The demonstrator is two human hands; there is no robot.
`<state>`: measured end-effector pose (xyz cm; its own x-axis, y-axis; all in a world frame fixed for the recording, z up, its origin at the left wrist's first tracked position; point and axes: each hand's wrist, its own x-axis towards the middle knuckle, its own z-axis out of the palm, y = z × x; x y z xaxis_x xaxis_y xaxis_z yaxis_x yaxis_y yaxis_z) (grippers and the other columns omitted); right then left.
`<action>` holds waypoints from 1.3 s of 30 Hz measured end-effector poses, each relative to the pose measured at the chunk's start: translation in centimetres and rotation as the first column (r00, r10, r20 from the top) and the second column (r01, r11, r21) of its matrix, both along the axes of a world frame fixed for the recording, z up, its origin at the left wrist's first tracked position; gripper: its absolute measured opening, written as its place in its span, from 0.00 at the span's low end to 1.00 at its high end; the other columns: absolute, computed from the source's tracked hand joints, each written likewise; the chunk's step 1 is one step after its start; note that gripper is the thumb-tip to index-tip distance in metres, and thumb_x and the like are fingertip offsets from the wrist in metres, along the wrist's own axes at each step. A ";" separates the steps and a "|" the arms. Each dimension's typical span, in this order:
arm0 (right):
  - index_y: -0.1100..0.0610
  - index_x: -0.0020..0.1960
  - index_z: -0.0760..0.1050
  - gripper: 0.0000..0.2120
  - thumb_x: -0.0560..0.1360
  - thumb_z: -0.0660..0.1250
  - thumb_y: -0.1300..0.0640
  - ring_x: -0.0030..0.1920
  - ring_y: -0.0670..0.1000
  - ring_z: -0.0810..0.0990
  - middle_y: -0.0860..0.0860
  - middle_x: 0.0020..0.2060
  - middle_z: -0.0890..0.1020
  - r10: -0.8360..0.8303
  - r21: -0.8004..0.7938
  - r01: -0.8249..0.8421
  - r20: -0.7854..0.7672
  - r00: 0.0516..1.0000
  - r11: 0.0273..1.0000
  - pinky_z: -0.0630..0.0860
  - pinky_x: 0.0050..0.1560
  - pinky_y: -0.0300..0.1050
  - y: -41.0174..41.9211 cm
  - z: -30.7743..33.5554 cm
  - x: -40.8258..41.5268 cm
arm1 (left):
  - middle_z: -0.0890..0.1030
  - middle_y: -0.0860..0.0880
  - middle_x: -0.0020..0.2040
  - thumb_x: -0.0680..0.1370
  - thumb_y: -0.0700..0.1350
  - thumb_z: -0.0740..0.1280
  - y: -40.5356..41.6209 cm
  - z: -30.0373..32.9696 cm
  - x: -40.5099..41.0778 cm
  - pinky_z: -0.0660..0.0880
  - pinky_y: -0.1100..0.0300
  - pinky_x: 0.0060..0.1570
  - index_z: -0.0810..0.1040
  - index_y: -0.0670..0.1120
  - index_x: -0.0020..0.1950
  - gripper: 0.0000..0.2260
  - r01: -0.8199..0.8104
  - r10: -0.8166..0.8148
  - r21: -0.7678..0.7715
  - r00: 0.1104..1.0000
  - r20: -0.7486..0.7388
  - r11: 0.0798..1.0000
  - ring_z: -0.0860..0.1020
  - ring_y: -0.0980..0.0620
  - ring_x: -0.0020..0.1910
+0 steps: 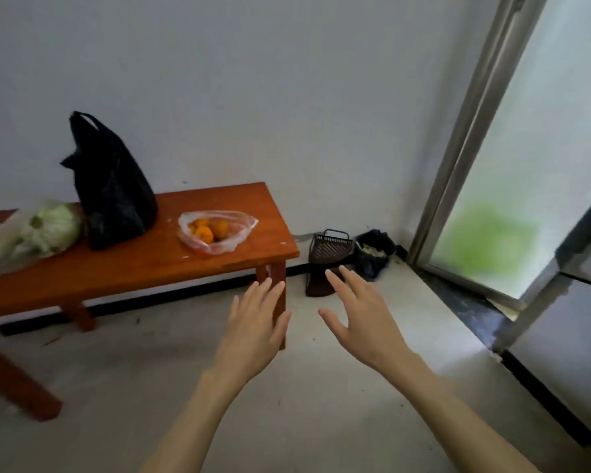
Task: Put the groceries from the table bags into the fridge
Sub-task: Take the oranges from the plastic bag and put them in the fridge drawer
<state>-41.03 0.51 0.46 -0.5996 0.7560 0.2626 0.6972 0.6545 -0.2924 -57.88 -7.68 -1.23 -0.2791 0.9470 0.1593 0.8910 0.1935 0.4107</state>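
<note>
An orange-brown wooden table (151, 264) stands against the white wall. On it a tall black plastic bag (111, 186) stands upright. To its right lies a clear bag of oranges (215, 233), open at the top. At the table's left end a cabbage in a clear bag (45, 230) lies on its side. My left hand (255, 322) and my right hand (359, 312) are stretched out in front of me over the floor, right of the table's front corner, fingers straight and holding nothing. No fridge is in view.
A dark dustpan (326, 261) and a black rubbish bag (374, 250) sit in the corner by the wall. A frosted sliding glass door (512, 172) with a metal frame fills the right side. The grey floor (151, 387) lies between me and the table.
</note>
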 end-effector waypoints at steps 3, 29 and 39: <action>0.50 0.76 0.52 0.30 0.78 0.57 0.44 0.75 0.51 0.52 0.52 0.75 0.56 0.074 -0.029 -0.075 -0.010 0.997 0.997 0.51 0.74 0.49 3.7 -0.6 -5.2 | 0.52 0.52 0.77 0.81 0.55 0.52 3.3 0.0 -4.7 0.45 0.51 0.74 0.52 0.52 0.76 0.24 -0.078 0.078 -0.025 0.997 -0.010 0.997 0.46 0.53 0.76; 0.61 0.59 0.76 0.15 0.73 0.67 0.60 0.53 0.59 0.79 0.57 0.55 0.79 0.254 -0.014 -0.256 -0.094 0.963 0.966 0.77 0.49 0.50 30.5 -8.2 -38.6 | 0.72 0.45 0.64 0.79 0.46 0.60 25.4 -8.2 -37.6 0.66 0.53 0.63 0.70 0.44 0.67 0.17 -0.152 0.152 -0.067 0.988 -0.018 0.986 0.69 0.46 0.64; 0.54 0.47 0.78 0.09 0.71 0.62 0.55 0.42 0.55 0.77 0.52 0.42 0.80 0.326 -0.124 -0.313 0.103 0.940 0.942 0.76 0.38 0.49 37.0 -15.4 -48.8 | 0.75 0.47 0.59 0.76 0.46 0.62 34.2 -13.8 -46.2 0.67 0.50 0.66 0.73 0.45 0.64 0.17 -0.012 0.017 -0.148 0.999 0.031 0.989 0.70 0.45 0.63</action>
